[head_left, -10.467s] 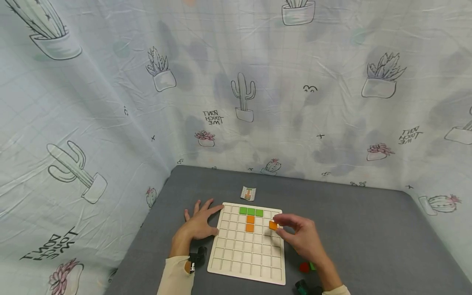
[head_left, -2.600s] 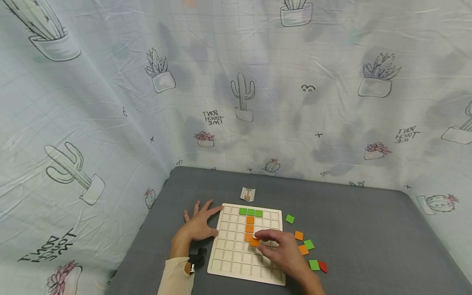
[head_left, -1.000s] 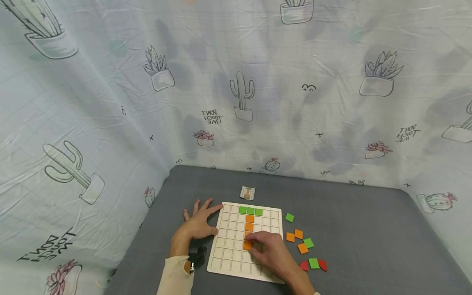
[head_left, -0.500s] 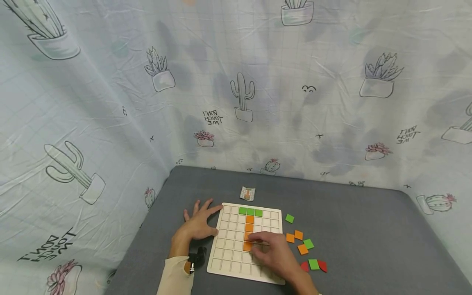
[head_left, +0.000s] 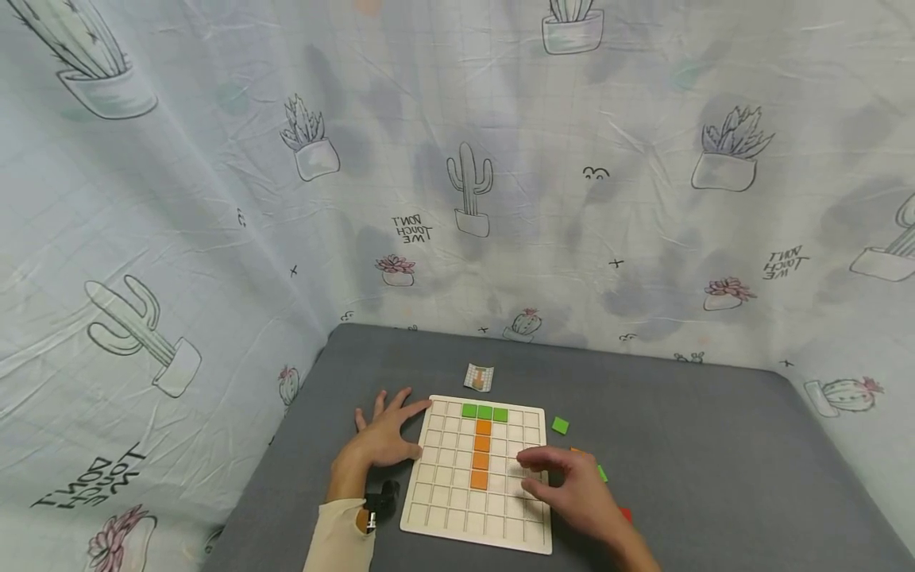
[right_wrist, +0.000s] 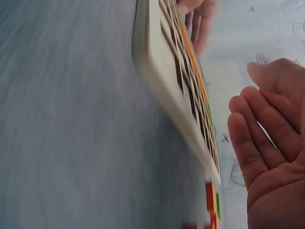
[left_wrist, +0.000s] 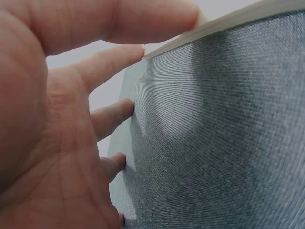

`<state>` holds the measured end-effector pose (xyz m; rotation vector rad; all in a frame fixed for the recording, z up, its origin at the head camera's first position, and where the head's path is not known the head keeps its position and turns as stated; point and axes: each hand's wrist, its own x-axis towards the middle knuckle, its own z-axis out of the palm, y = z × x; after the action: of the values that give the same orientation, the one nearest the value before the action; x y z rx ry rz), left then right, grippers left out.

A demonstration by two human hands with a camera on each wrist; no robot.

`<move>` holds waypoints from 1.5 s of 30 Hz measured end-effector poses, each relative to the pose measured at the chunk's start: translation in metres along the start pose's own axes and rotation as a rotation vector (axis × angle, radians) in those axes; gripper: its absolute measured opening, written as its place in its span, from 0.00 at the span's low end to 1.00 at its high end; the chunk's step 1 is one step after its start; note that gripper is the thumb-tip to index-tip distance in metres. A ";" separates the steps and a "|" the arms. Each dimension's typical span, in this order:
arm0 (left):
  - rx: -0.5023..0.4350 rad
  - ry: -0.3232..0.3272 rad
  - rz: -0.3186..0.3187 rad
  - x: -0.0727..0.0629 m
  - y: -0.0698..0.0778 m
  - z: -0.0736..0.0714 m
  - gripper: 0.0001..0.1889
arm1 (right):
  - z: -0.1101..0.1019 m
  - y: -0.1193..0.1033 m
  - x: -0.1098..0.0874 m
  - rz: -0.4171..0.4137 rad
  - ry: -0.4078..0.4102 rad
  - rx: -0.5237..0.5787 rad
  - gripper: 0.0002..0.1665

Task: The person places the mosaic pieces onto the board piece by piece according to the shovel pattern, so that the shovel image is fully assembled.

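Observation:
A pale grid board (head_left: pixel 443 515) lies on the grey table. Three green tiles (head_left: pixel 484 412) form a row near its far edge, and a column of several orange tiles (head_left: pixel 481 461) runs down from the middle one. My left hand (head_left: pixel 386 438) rests at the board's left edge, fingers spread, thumb and index finger touching the rim; the left wrist view shows the thumb (left_wrist: pixel 143 21) against it. My right hand (head_left: pixel 572 485) hovers over the board's right side with nothing between thumb and fingers. In the right wrist view its fingers (right_wrist: pixel 267 129) are gently bent and hold nothing.
A small printed card (head_left: pixel 479 377) lies beyond the board. A loose green tile (head_left: pixel 561 426) sits to the right. Further loose tiles, including a red one (head_left: pixel 626 514), are partly hidden behind my right hand. A patterned cloth (head_left: pixel 543 199) hangs behind the table.
Since 10.5 s ago, two orange tiles have been added to the column. In the last half second my right hand has left the lowest one and moved right. My left hand has stayed put.

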<state>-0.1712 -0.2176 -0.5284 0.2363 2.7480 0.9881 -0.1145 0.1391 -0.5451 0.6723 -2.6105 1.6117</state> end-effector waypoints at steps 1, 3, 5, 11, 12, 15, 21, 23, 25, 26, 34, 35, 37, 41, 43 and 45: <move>0.000 0.001 0.000 0.000 0.001 0.000 0.46 | -0.004 0.001 -0.001 0.011 -0.004 0.005 0.18; 0.000 0.001 -0.002 0.000 0.001 -0.001 0.46 | -0.013 0.002 -0.004 0.050 -0.005 0.020 0.18; -0.001 0.002 -0.001 -0.001 0.002 -0.001 0.46 | -0.022 0.004 -0.007 0.081 -0.004 0.017 0.19; 0.004 -0.006 -0.005 -0.002 0.002 -0.001 0.46 | -0.047 0.011 -0.015 0.066 0.010 -0.025 0.20; 0.004 -0.005 -0.003 -0.002 0.002 -0.001 0.46 | -0.051 0.013 -0.017 0.055 0.009 -0.037 0.20; 0.005 -0.004 0.000 -0.001 0.001 0.000 0.46 | -0.062 0.018 -0.020 0.041 0.016 -0.056 0.20; 0.011 -0.003 0.001 0.000 0.000 0.001 0.46 | -0.084 0.027 -0.027 0.037 -0.002 -0.105 0.20; 0.011 -0.003 0.001 0.000 0.000 0.001 0.46 | -0.090 0.030 -0.029 0.023 -0.010 -0.132 0.20; 0.010 -0.002 0.002 0.000 0.000 0.001 0.46 | -0.097 0.034 -0.030 0.014 -0.015 -0.149 0.20; 0.011 -0.002 0.002 0.000 0.000 0.001 0.46 | -0.099 0.036 -0.030 0.012 -0.020 -0.151 0.20; 0.011 0.002 -0.003 -0.001 0.000 0.001 0.46 | -0.114 0.045 -0.028 0.005 -0.091 -0.175 0.19; 0.009 0.003 0.000 0.000 0.000 0.000 0.46 | -0.114 0.046 -0.027 0.006 -0.098 -0.176 0.19; 0.009 0.003 0.004 0.000 0.000 0.000 0.46 | -0.115 0.047 -0.026 0.010 -0.110 -0.181 0.19; 0.009 0.003 0.005 0.000 -0.001 0.001 0.45 | -0.117 0.051 -0.023 0.024 -0.134 -0.180 0.20; 0.009 0.000 -0.001 0.000 -0.001 0.001 0.46 | -0.117 0.052 -0.021 0.037 -0.147 -0.178 0.20; 0.008 0.001 0.000 0.000 -0.001 0.001 0.46 | -0.118 0.053 -0.020 0.048 -0.156 -0.180 0.20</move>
<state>-0.1704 -0.2175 -0.5300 0.2365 2.7532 0.9776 -0.1412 0.2667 -0.5391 0.7586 -2.8584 1.3639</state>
